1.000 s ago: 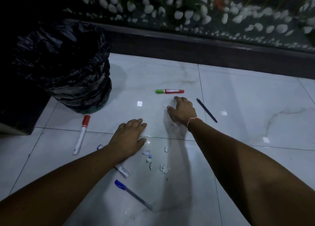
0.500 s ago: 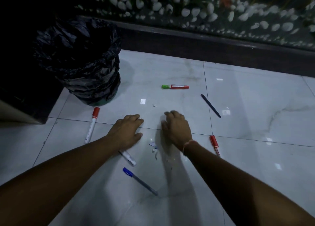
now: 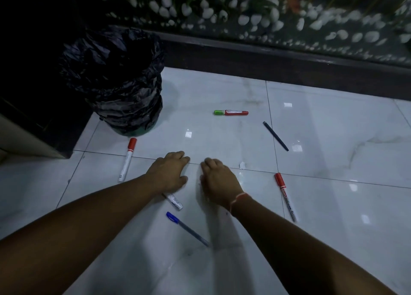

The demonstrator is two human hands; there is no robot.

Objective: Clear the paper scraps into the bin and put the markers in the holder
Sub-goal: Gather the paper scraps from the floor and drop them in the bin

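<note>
Knelt over a white tiled floor [image 3: 222, 134], both palms down side by side. Left hand [image 3: 170, 172] lay flat, fingers loosely bent, over the end of a white marker [image 3: 174, 201]. Right hand [image 3: 219, 179] cupped on the tile, fingers curled; whether on scraps, could not tell. One paper scrap [image 3: 242, 165] just beside it. Red-capped marker [image 3: 127, 159] near the bin [image 3: 115, 78].
</note>
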